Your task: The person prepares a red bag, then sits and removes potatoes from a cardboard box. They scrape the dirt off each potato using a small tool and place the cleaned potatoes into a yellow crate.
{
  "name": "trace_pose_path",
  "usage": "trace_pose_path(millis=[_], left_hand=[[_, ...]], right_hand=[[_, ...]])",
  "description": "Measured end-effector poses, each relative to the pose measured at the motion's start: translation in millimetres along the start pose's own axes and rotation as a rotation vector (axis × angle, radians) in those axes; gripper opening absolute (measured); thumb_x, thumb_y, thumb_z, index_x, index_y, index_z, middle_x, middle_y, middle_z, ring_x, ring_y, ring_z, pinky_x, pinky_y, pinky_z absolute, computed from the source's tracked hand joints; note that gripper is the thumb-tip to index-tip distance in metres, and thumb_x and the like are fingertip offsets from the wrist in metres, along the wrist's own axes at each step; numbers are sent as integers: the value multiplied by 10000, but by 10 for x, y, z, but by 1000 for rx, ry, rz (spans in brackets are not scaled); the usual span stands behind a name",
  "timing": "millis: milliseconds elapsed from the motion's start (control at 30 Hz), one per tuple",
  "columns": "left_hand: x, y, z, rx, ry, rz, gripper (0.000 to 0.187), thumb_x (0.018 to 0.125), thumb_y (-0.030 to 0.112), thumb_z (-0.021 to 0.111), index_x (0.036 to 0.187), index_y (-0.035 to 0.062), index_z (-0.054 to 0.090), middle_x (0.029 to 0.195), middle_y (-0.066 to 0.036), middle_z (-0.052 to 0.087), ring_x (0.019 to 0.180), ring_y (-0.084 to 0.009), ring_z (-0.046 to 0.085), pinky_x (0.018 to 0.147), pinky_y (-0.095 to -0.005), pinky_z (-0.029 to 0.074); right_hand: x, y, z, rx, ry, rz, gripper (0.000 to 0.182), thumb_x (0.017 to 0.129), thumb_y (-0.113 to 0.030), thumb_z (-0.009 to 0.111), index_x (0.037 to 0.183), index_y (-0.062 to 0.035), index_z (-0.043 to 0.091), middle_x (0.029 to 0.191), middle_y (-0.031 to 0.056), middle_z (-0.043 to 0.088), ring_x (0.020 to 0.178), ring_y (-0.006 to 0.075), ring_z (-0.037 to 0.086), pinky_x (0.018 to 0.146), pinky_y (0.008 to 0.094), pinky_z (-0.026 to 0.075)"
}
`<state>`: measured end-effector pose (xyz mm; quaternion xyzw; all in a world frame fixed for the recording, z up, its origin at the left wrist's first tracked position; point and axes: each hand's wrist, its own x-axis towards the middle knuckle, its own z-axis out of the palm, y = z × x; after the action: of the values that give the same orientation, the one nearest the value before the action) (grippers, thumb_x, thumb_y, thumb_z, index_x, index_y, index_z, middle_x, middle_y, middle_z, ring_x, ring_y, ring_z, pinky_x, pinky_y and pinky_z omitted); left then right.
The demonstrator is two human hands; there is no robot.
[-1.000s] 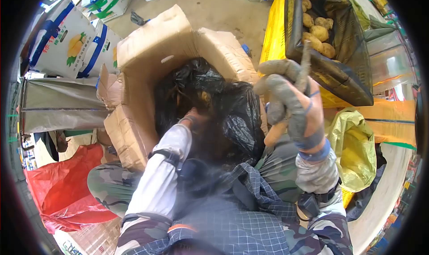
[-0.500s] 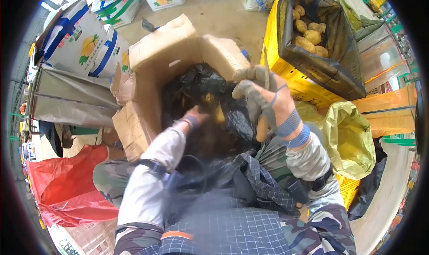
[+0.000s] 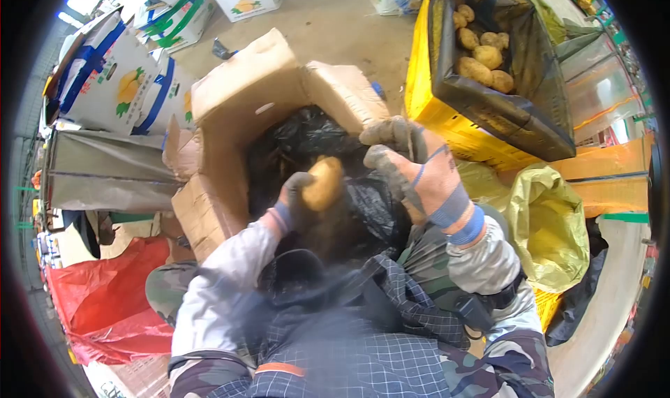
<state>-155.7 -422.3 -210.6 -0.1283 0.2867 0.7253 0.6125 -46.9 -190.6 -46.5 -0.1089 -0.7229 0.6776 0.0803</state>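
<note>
My gloved left hand (image 3: 294, 197) is wrapped round the lower left side of a potato (image 3: 322, 183). It is over the open cardboard box (image 3: 248, 73), which is lined with a black plastic bag (image 3: 380, 202). The inside of the box near my lap is dark and blurred. By the box's right flap, my gloved right hand (image 3: 419, 166) has its fingers curled together. A small brownish end shows below that palm, but the object itself is mostly hidden.
Several potatoes (image 3: 486, 56) lie in a black-lined yellow crate (image 3: 457, 129) at the upper right. Below it is an open yellow-green sack (image 3: 548, 223). Printed cartons (image 3: 115, 84) stand at the upper left, and a red bag (image 3: 112, 286) lies at the lower left.
My left hand has come up from deep in the box, now with a potato in it. The thin blade-like piece above my right hand no longer shows clearly.
</note>
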Motion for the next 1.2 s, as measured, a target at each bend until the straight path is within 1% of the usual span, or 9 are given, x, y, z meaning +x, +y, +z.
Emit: trace_pose_path(millis=[100,267,333,367,500,567,767,1100,1200], left_hand=[[-651,303,147,-16,-431,-78,749,827,484,625,1393,7,511,1236,-241,643,1023,-355,674,825,-419,583],[-1385,270,413,-103,-369,-27,923,813,541,661,1507,16,354,1339,-317,547,1058,-404,660,825,-462,585],[-1508,170,522,158,-248,203,897,779,421,722,1498,11,378,1406,-256,525,1161,-404,610,951,-455,529],[-1566,121,574,293,-165,304,889,762,362,753,1493,9,391,1439,-226,513,1212,-404,585,1013,-451,501],[-1567,49,977,1843,231,1195,876,629,178,876,1404,11,505,1344,-221,552,1242,-369,554,1050,-456,452],[-1666,73,980,2108,236,1186,999,639,114,862,1511,44,380,1427,-200,502,1381,-296,449,1118,-410,399],[-1610,-22,758,749,8,701,973,689,182,878,1501,23,368,1406,-146,519,1295,-274,518,1106,-392,420],[-1634,-78,755,492,-29,586,965,718,277,849,1500,24,343,1442,-124,502,1317,-249,508,1109,-398,424],[-1627,-71,781,471,-5,572,985,721,294,830,1517,24,317,1456,-133,489,1326,-264,503,1113,-403,416]], right_hand=[[-28,-32,55,-302,-40,-65,208,896,-96,645,1086,-17,679,965,81,702,921,155,661,856,301,524],[-141,-7,410,-360,-257,-57,250,897,-131,658,1124,-27,667,1000,114,710,917,192,677,860,324,529],[-192,34,554,-385,-334,-56,309,898,-160,685,1168,-15,645,1016,105,709,932,179,672,861,328,530],[-226,81,613,-156,-377,55,429,887,-309,718,1231,-72,625,1081,175,701,992,311,680,872,383,523],[-308,-21,778,261,-332,474,634,842,-246,811,1390,-82,537,1248,73,643,1120,191,616,925,342,510],[-328,25,809,352,-325,486,696,815,-199,838,1414,-62,511,1288,66,620,1152,176,598,954,329,504],[-316,32,841,362,-369,118,744,771,-78,834,1424,-25,481,1303,97,601,1175,165,591,1003,324,499],[-243,70,654,221,-113,122,465,1010,-409,522,1187,2,649,825,85,663,482,87,505,475,226,407],[-288,-28,666,212,-110,205,383,993,-349,568,1133,-8,672,755,28,609,598,95,523,571,241,413]])
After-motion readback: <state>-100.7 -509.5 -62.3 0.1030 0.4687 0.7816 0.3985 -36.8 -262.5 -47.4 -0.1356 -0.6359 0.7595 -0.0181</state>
